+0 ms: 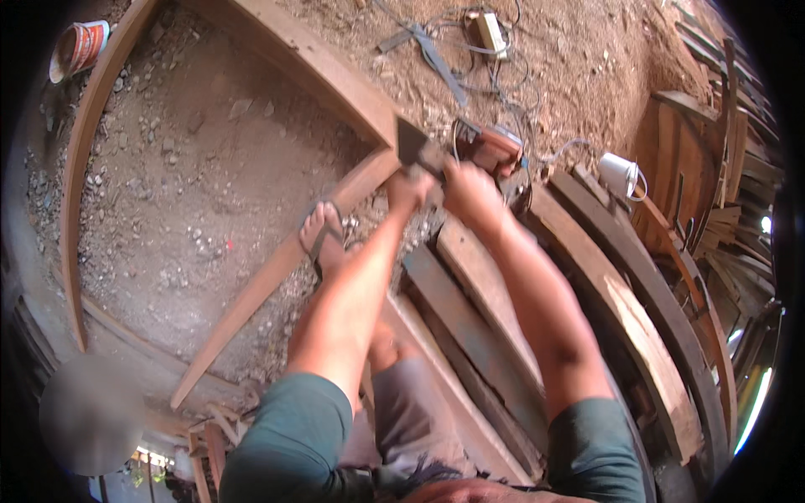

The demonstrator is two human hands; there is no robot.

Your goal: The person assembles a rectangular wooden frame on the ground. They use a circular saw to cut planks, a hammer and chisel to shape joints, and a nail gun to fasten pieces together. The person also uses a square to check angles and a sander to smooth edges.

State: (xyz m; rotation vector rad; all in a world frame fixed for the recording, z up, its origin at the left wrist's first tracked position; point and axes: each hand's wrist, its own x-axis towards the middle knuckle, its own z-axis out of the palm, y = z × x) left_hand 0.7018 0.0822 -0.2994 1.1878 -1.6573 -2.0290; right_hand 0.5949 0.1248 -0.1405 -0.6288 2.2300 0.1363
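Note:
Ahead of me, my left hand [408, 191] is closed and blurred, close against the corner of a wooden frame. Beside it on the right, my right hand [470, 189] is closed too, its fingers wrapped round something mostly hidden. A dark, flat, blade-like piece [411, 141] shows just beyond the hands at the corner; whether it belongs to what I grip, I cannot tell. One thick beam [323, 71] runs from there to the upper left, and a tapered timber [251, 310] toward the lower left. My sandalled foot [321, 230] presses on the tapered timber.
A red power tool [496, 149] lies just past my right hand. Cables and a power strip [492, 35] lie on the dirt. Stacked planks [620, 310] fill the right side near a white bucket [619, 174]. A curved timber [74, 176] and an orange-white bucket [80, 50] are at left.

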